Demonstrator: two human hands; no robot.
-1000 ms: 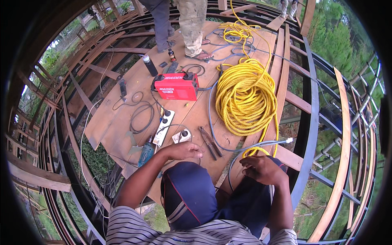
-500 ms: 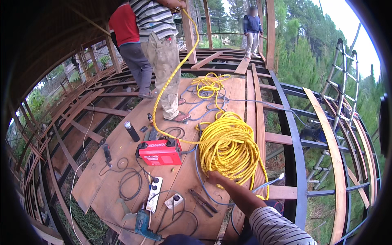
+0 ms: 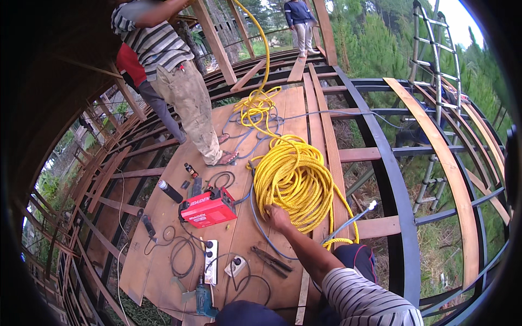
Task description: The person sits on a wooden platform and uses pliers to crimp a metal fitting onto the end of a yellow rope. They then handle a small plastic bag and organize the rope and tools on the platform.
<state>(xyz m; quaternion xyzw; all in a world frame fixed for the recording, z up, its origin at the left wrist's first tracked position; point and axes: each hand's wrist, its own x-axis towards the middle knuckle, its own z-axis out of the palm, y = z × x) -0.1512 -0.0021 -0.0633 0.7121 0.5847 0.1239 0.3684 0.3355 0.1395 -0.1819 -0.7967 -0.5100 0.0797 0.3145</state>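
A big coil of yellow rope (image 3: 296,182) lies on the plank deck in front of me. My right hand (image 3: 279,219) reaches in from the lower right and rests at the coil's near left edge, its fingers closed on the yellow rope. My left hand is out of view. A red box-shaped welding machine (image 3: 208,208) stands left of the coil. A pair of long-handled pliers (image 3: 272,262) lies just below my hand. Beyond the coil is a smaller loose heap of yellow rope (image 3: 255,111), from which a strand rises past a co-worker in a striped shirt (image 3: 155,41).
Several cables, a white power strip (image 3: 211,263), a teal drill (image 3: 204,299), an angle grinder (image 3: 147,224) and a dark bottle (image 3: 171,191) lie or stand on the planks (image 3: 147,271). Open gaps show between dark beams (image 3: 375,163) at the right. A metal ladder (image 3: 437,60) stands beyond.
My view has shifted and tilted. The rope strand that ran from the coil up to the co-worker's hand now rises from the far heap. My right hand stays at the coil's edge.
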